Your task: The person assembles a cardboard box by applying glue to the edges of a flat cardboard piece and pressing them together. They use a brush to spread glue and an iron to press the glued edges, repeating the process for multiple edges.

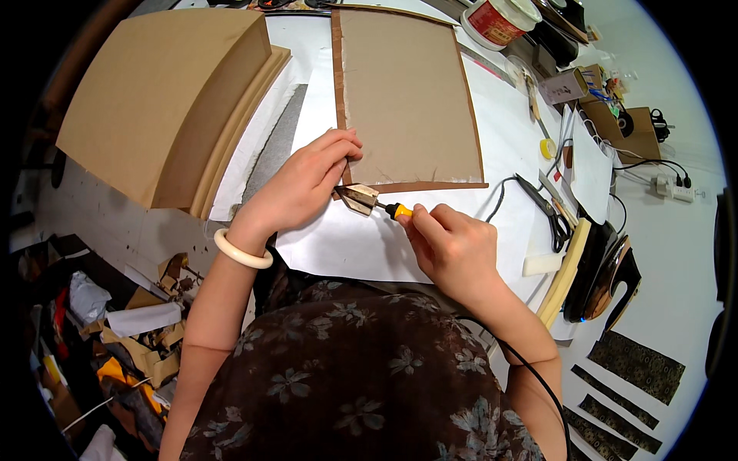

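My right hand [453, 244] grips the yellow handle of a small heated iron tool [360, 198]; its flat metal tip rests on the near left corner of a brown panel [407, 92] with a darker brown folded border. My left hand [307, 180], with a white bangle on the wrist, presses flat on that corner's left edge, fingers just above the tool's tip. The panel lies on a white sheet [346, 242] on the table. A black cord runs from the tool along my right forearm.
A stack of brown boards [161, 100] lies at the left. Black scissors [550, 215], a white block [542, 263], a red-and-white tub [500, 19], a power strip [673, 188], a dark flat iron [603, 269] and dark patterned fabric strips [634, 369] are at the right. Cardboard scraps fill the lower left.
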Action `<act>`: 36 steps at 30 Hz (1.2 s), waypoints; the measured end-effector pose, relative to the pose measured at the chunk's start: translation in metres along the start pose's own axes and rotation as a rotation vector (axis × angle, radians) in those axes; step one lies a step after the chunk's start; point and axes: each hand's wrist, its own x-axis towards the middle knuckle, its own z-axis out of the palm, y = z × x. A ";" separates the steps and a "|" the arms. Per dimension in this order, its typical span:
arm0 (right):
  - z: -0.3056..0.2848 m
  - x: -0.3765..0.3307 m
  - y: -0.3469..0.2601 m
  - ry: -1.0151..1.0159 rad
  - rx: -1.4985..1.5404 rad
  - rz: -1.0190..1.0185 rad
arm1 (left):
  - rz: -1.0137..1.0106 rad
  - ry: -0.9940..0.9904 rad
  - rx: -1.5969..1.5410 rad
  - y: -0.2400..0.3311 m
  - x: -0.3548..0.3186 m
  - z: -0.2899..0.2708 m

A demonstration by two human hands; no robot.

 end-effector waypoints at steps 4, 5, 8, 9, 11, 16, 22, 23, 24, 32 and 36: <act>-0.004 -0.010 0.005 0.149 0.063 0.076 | 0.036 0.039 0.026 -0.005 -0.001 0.002; -0.006 -0.013 0.006 0.161 0.061 0.090 | 0.037 0.044 0.025 -0.006 -0.001 0.003; -0.003 -0.016 0.001 0.178 0.088 0.082 | 0.021 0.050 0.014 -0.003 -0.001 0.003; 0.000 -0.014 -0.001 0.175 0.091 0.073 | 0.006 0.048 -0.004 -0.001 -0.001 0.002; 0.004 -0.013 -0.004 0.150 0.106 0.073 | -0.023 0.044 -0.040 0.000 0.000 0.002; 0.008 -0.010 -0.010 0.123 0.051 0.062 | -0.001 0.061 -0.045 -0.003 0.000 0.003; 0.006 -0.016 -0.009 0.170 0.055 0.096 | 0.020 0.075 -0.021 -0.003 0.000 0.003; 0.005 -0.016 -0.009 0.177 0.044 0.105 | 0.032 0.075 -0.010 -0.003 0.000 0.003; 0.006 -0.016 -0.009 0.166 0.061 0.114 | 0.028 0.077 -0.002 -0.004 0.000 0.003; 0.005 -0.024 0.001 0.198 0.040 0.199 | 0.018 0.067 0.015 0.001 0.001 0.002; 0.009 -0.025 0.000 0.173 0.067 0.191 | -0.074 0.007 0.015 0.010 0.001 0.002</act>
